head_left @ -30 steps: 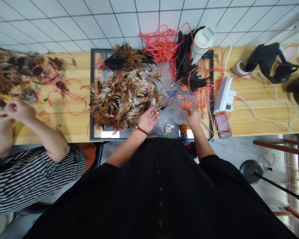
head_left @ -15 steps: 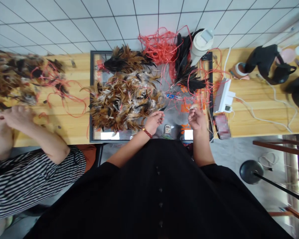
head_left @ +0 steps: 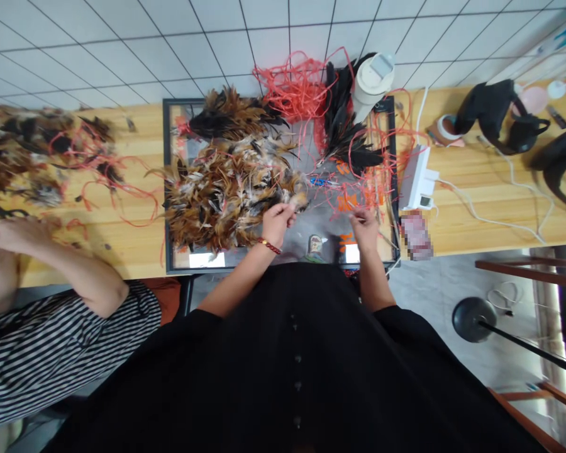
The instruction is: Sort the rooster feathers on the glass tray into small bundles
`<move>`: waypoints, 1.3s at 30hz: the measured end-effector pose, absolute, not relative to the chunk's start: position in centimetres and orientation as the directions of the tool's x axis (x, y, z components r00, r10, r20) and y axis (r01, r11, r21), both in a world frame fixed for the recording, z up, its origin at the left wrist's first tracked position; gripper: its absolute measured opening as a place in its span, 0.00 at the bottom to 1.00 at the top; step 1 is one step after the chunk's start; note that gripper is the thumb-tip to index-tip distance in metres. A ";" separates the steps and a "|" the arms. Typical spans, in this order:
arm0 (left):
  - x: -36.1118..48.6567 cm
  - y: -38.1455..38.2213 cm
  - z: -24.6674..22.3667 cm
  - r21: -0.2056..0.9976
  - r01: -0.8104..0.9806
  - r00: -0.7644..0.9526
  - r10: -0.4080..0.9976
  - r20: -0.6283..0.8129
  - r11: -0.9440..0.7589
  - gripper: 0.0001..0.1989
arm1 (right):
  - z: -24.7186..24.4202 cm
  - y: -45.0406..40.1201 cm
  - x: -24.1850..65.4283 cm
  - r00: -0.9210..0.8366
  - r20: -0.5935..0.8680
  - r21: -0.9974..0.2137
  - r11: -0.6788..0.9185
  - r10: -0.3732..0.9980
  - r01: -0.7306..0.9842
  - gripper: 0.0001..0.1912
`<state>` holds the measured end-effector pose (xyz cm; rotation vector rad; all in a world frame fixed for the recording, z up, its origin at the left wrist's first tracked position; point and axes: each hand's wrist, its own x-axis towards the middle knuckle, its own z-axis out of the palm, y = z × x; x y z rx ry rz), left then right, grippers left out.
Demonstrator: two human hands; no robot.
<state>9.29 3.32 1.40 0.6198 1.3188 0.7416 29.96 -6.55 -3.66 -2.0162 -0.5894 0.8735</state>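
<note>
My left hand, a red beaded bracelet on its wrist, is closed in a pinch at the right edge of a big heap of brown, white and black feathers. A pale tan feather sticks out from its fingertips. Off to the right, my right hand has its fingers pressed together beside scattered bits of pink string; what they hold, if anything, is too small to make out. A blue tool, partly under string, lies between the hands and farther back.
The black-framed glass tray also bears a brown-black feather bundle, tangled pink string, black feathers and a white canister. A power strip and phone lie right. Left, a co-worker's hands work near feathers.
My left hand now pinches a tan feather at the heap's edge; a dark feather tip showed there before. My right hand's pale piece no longer shows. The whole view has shifted slightly.
</note>
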 end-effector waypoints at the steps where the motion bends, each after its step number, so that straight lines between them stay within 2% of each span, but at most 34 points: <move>1: 8.7 3.9 1.4 0.758 -0.160 0.034 0.771 -0.636 0.633 0.11 | -4.1 -7.2 31.7 0.724 -0.265 -0.750 -0.608 0.637 0.261 0.13; 3: 7.7 4.9 1.6 0.713 -0.251 -0.028 0.731 -0.681 0.655 0.09 | -4.8 -8.3 34.6 0.749 -0.181 -0.550 -0.697 0.637 0.460 0.17; 5: 7.0 5.6 1.8 0.603 -0.377 -0.001 0.650 -0.760 0.703 0.08 | -5.0 -8.8 36.6 0.701 -0.199 -0.464 -0.696 0.685 0.548 0.17; 7: 6.7 5.7 2.2 0.437 -0.480 0.090 0.538 -0.838 0.761 0.07 | -4.5 -9.0 37.7 0.720 -0.163 -0.514 -0.682 0.674 0.521 0.13; 9: 7.0 5.2 2.7 0.308 -0.512 0.178 0.449 -0.876 0.802 0.08 | -3.3 -9.0 38.2 0.813 -0.085 -0.634 -0.661 0.576 0.402 0.12; 10: 7.3 4.9 2.9 0.281 -0.504 0.213 0.433 -0.876 0.817 0.08 | -2.5 -8.9 38.2 0.851 -0.084 -0.709 -0.632 0.518 0.315 0.12; 12: 8.2 3.9 3.3 0.306 -0.445 0.272 0.453 -0.849 0.841 0.08 | -0.7 -8.7 37.4 0.844 -0.213 -0.842 -0.530 0.492 0.096 0.13; 14: 9.1 2.9 3.5 0.388 -0.325 0.341 0.490 -0.802 0.862 0.05 | 1.0 -8.4 35.5 0.706 -0.409 -0.887 -0.434 0.578 -0.158 0.16; 16: 10.0 2.0 3.6 0.478 -0.188 0.422 0.511 -0.749 0.858 0.02 | 2.3 -8.1 32.9 0.496 -0.542 -0.840 -0.415 0.679 -0.350 0.21; 19: 11.0 0.9 3.8 0.595 -0.081 0.498 0.549 -0.671 0.800 0.07 | 3.4 -7.5 28.8 0.245 -0.621 -0.755 -0.484 0.745 -0.443 0.25; 22: 11.4 0.2 4.0 0.647 -0.046 0.552 0.559 -0.619 0.761 0.10 | 3.5 -7.1 25.8 0.121 -0.639 -0.726 -0.545 0.759 -0.419 0.26; 24: 11.4 0.1 4.0 0.658 -0.037 0.557 0.562 -0.611 0.752 0.09 | 3.3 -7.0 24.7 0.102 -0.639 -0.730 -0.559 0.763 -0.392 0.26; 30: 10.6 1.0 3.2 0.622 -0.194 0.317 0.649 -0.692 0.758 0.10 | 2.1 -7.5 25.6 0.109 -0.632 -0.761 -0.588 0.767 -0.274 0.23; 34: 10.2 1.6 2.9 0.588 -0.269 0.246 0.644 -0.724 0.763 0.10 | 0.6 -8.2 28.1 0.168 -0.646 -0.760 -0.608 0.745 -0.230 0.22; 37: 10.0 1.8 3.0 0.578 -0.292 0.240 0.644 -0.727 0.762 0.10 | -0.5 -8.8 29.9 0.233 -0.634 -0.769 -0.633 0.737 -0.089 0.19; 39: 9.9 1.9 3.0 0.578 -0.296 0.234 0.644 -0.728 0.761 0.10 | -1.2 -9.1 30.8 0.282 -0.598 -0.757 -0.644 0.751 0.109 0.14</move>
